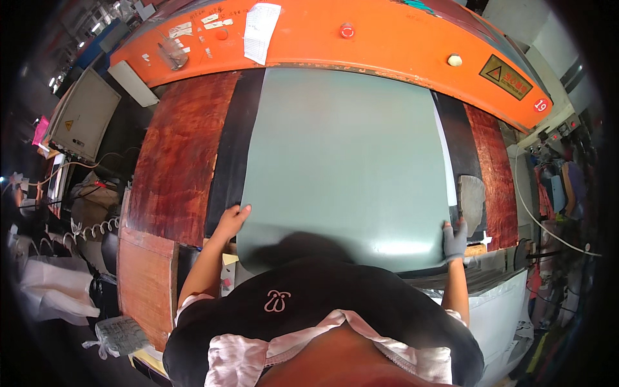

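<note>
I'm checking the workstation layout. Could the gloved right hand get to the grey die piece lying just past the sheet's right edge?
Probably yes. The right hand grips the grey-green sheet at its right corner, and the grey die piece lies just beyond it, with nothing visible between them.

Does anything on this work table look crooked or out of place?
Slightly. The grey-green sheet lies a little askew, its left edge slanting across the black mat. The left hand and gloved right hand hold its near corners.

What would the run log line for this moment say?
left hand: grips grey-green sheet left edge | right hand: gloved, grips right edge | sheet: flat under orange machine
</note>
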Available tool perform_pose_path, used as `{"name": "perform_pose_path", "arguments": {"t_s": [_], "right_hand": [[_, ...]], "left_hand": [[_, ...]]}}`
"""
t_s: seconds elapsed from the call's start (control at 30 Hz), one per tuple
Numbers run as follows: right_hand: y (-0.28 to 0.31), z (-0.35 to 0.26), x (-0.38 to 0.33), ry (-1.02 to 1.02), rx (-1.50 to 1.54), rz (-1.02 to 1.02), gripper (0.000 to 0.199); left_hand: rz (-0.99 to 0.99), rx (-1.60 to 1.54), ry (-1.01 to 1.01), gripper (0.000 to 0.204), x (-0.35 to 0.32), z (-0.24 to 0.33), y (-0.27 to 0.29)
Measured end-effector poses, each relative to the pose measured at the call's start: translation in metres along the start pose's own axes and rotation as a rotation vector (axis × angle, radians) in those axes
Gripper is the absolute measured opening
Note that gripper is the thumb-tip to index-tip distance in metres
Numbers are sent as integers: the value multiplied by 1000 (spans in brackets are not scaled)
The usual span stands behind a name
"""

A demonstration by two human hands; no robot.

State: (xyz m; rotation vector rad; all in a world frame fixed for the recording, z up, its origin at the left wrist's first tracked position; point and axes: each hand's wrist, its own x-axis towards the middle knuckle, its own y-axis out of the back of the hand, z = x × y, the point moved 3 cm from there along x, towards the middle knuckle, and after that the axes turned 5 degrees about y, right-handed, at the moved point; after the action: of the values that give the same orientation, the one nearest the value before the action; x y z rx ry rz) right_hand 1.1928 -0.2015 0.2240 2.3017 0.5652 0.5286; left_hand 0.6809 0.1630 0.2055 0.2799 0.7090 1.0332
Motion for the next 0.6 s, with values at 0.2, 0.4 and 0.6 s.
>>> {"name": "perform_pose_path", "arguments": {"t_s": [0.2, 0.4, 0.6], "right_hand": [[18, 11, -17, -308, 300, -232, 27], [11, -3, -20, -88, 386, -207, 24], [17, -26, 36, 47, 314, -115, 29]], "left_hand": [[29, -191, -24, 40, -31, -23, -8], [248, -78, -148, 31, -37, -12, -12], [267, -181, -296, 24, -19, 21, 2]]}}
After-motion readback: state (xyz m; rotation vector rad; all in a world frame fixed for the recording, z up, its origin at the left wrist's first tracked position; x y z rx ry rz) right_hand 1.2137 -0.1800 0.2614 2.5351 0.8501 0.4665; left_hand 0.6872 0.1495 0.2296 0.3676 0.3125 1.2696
